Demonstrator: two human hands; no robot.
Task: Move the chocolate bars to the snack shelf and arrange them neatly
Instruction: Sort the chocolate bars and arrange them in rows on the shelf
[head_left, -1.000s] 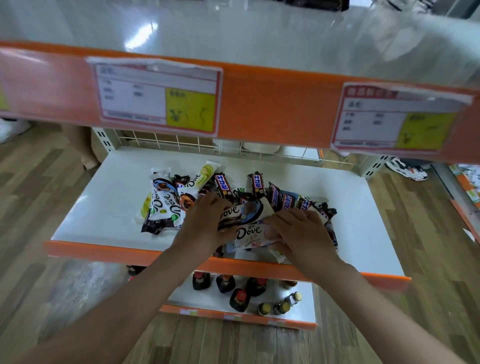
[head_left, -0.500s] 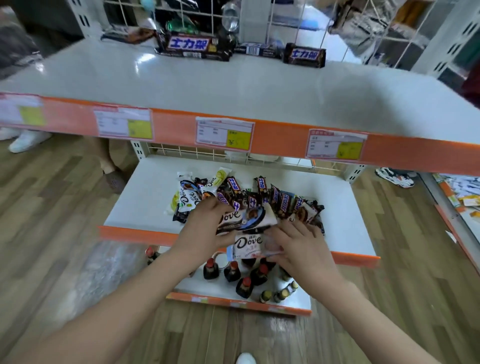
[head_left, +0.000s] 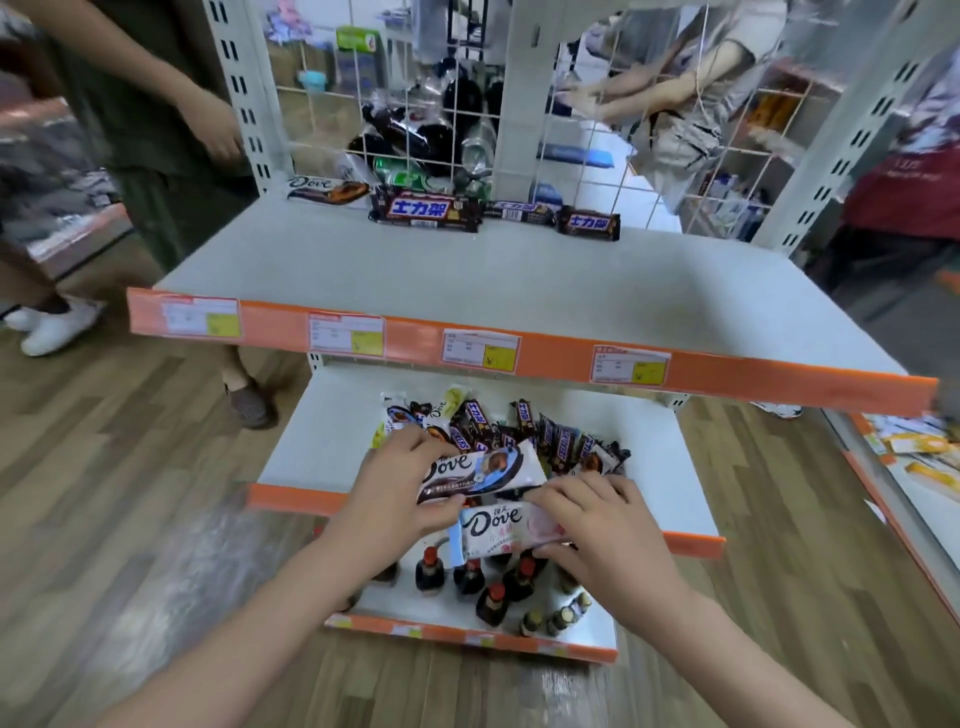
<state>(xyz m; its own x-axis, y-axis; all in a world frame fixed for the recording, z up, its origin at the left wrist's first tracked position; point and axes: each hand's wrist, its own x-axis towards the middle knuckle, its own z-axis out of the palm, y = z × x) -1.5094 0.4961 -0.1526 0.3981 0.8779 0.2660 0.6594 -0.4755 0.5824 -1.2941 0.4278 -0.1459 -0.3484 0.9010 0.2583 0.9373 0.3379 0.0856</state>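
My left hand (head_left: 395, 493) grips a white and brown Dove bar (head_left: 483, 470) by its left end, lifted above the middle shelf's front edge. My right hand (head_left: 597, 525) holds a white and pink Dove bar (head_left: 493, 530) just below it. Behind both hands a loose pile of chocolate bars (head_left: 524, 431) lies on the middle shelf (head_left: 322, 447). On the top shelf (head_left: 519, 280), along the back, lie a Dove bar (head_left: 324, 189), a large Snickers pack (head_left: 423, 210) and two smaller Snickers bars (head_left: 589, 224).
Several dark bottles (head_left: 467, 577) stand on the lowest shelf. A wire grid (head_left: 431, 104) backs the top shelf, with white uprights either side. People stand at the left (head_left: 156, 104) and behind the grid (head_left: 675, 98). Another shelf edge (head_left: 909, 467) lies at the right.
My view has risen and pulled back, so the top shelf and its bars show. Both hands have lifted their Dove bars off the pile toward the shelf's front.
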